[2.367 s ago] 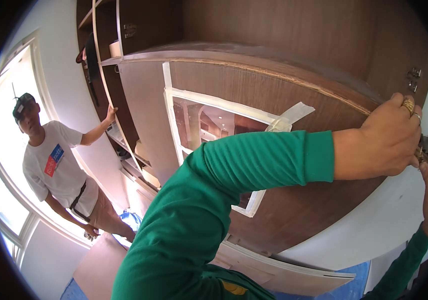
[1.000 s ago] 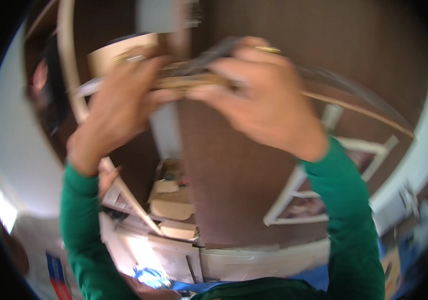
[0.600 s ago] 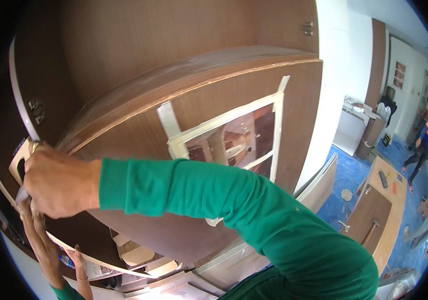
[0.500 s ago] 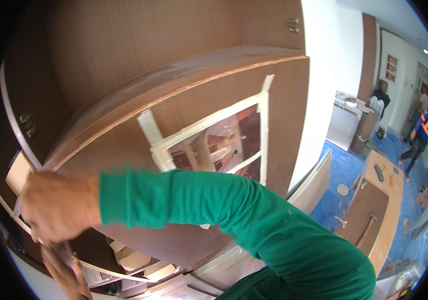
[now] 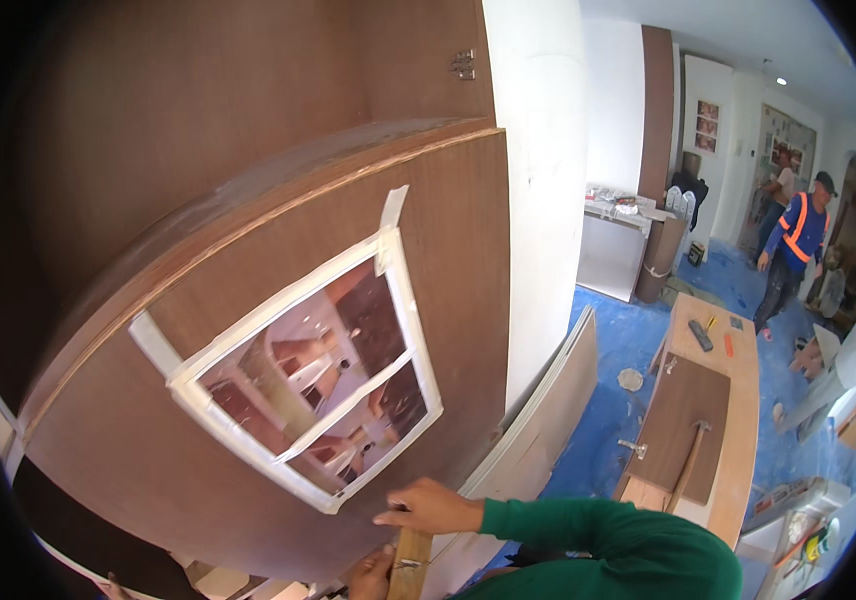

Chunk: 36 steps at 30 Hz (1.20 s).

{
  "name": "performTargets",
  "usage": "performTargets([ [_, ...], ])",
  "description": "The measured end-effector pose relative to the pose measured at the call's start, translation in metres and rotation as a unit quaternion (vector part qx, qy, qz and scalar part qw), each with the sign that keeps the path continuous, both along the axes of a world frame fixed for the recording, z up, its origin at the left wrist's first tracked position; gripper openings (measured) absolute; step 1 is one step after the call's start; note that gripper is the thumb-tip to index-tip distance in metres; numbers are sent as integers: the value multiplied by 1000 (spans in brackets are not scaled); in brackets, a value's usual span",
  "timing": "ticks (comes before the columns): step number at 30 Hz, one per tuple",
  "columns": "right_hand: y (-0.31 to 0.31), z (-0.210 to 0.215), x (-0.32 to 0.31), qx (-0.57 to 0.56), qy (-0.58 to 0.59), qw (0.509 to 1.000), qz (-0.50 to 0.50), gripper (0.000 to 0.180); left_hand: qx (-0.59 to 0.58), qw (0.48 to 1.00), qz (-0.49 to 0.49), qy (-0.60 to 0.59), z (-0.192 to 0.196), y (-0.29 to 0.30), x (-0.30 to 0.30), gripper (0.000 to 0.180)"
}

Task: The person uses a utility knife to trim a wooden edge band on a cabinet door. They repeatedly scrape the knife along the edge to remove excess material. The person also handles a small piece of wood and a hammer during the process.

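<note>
Picture sheet [image 5: 323,375]: taped onto the brown cabinet panel [image 5: 468,300].
Wooden piece [image 5: 411,565]: below the sheet's lowest corner, slightly right.
Right hand [image 5: 436,507]: fingers closed over the piece's upper end.
Left hand [image 5: 370,575]: curled against its left side, partly cut off; cannot tell how tightly.
Step in hand: seemingly two-handed handling of the piece.
Next move: probably calls for steady fingers at both contacts.

I hold a narrow, straight-sided wooden block [image 5: 412,548], yellowish brown, with a small dark fitting [image 5: 408,564] across its face. Its upper end sits under my right grip [image 5: 435,507]; my left grip [image 5: 371,574] clasps its left side. Its lower end runs out of view.
</note>
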State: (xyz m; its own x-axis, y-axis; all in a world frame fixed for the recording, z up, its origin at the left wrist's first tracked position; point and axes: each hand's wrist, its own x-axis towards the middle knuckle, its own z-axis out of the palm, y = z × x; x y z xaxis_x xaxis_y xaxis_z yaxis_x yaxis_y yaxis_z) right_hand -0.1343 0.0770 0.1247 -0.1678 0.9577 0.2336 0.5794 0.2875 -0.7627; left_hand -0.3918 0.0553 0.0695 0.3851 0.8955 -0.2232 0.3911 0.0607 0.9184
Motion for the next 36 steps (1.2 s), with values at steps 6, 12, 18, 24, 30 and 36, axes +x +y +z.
performTargets([
  [6,-31,-60,109,-163,159,969,-95,52,-251,951,73,-166,-68,3,97,53],
  [12,-51,-125,233,-277,339,871,-222,58,49,861,-236,447,-126,16,175,64],
  [18,-59,-180,312,-333,300,863,-234,62,61,992,-109,-30,-44,-12,285,119],
  [24,-47,-171,327,-85,-27,989,-119,55,291,913,-167,231,-42,-28,356,78],
  [30,-20,-63,313,25,-32,996,-75,40,104,942,-61,313,-19,-18,409,84],
  [36,-56,-38,332,20,169,982,-82,40,122,960,216,-126,13,-9,383,58],
])
